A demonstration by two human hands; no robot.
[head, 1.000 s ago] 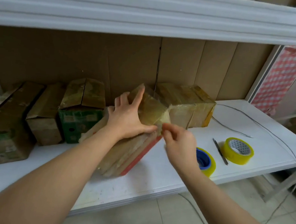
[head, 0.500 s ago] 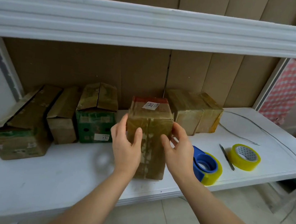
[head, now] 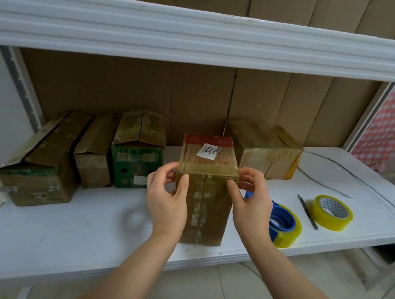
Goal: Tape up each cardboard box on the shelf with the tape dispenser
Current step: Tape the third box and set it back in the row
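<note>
A taped cardboard box [head: 206, 200] with a red band and a white label on top stands upright at the middle of the white shelf [head: 80, 229]. My left hand [head: 168, 203] holds its upper left edge, thumb on the front face. My right hand [head: 249, 206] holds the upper right edge the same way. The blue tape dispenser [head: 282, 222] with a yellowish roll lies on the shelf just right of my right hand. Three boxes with open or split flaps [head: 138, 149] stand to the left. A taped box [head: 266, 151] sits behind on the right.
A loose roll of yellowish tape [head: 332, 212] and a thin dark pen-like tool [head: 307, 211] lie at the right end of the shelf. A grey cable [head: 363, 181] trails over the right edge. An upper shelf [head: 206, 37] hangs overhead, with a cardboard back wall.
The box was tipped over under my hands a second ago; it now stands upright, and both hands have shifted up to its top corners. The view has lifted slightly.
</note>
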